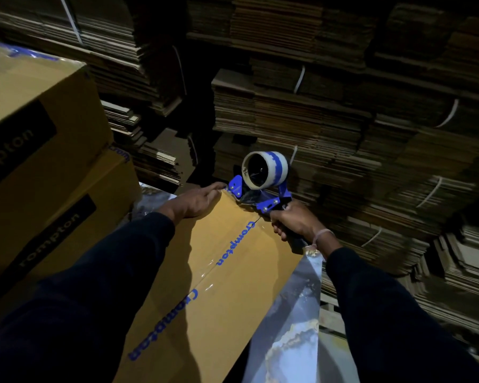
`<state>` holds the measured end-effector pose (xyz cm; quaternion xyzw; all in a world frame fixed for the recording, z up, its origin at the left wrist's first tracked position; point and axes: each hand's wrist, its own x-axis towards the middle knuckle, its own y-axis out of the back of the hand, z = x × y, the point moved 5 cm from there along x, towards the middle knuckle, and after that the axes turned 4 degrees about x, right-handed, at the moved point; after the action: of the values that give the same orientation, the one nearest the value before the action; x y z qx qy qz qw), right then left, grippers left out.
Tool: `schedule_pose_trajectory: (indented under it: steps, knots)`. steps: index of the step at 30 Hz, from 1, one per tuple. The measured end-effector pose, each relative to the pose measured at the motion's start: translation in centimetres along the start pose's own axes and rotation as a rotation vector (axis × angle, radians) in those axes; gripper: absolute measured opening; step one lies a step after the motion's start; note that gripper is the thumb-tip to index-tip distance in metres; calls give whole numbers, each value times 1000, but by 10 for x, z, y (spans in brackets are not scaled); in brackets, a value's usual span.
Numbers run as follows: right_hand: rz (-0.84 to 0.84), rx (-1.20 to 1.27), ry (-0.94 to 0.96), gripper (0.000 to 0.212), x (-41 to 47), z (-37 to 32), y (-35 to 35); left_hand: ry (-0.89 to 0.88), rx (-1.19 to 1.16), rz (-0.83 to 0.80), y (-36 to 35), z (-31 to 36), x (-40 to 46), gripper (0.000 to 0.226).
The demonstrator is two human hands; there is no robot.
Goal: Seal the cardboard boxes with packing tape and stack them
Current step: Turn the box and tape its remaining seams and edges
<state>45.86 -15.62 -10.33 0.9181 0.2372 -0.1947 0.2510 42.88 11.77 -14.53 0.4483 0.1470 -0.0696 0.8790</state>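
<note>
Dim storeroom, walls of bundled flat cardboard (329,111) ahead. My right grip (297,221) is closed around the tape dispenser (263,183) at the box's (233,272) far edge; my left grip (195,201) lies flat there, holding nothing. Stacked boxes (39,150) crowd left.

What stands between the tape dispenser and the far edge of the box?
Nothing visible. The tape dispenser in the right hand already sits at the far edge of the box; the left hand lies beside it.

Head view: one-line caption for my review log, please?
Right hand runs a blue tape dispenser to the far edge of a cardboard box while left hand presses the flap.
</note>
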Motion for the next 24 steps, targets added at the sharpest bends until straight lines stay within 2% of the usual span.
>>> schedule_pose_trajectory:
  steps: [14, 24]
  knots:
    - [-37, -3, -20, 10, -21, 31, 27, 35, -34, 5, -4, -1, -2, 45]
    - [21, 24, -13, 14, -39, 53, 36, 8, -20, 34, -3, -2, -1, 43]
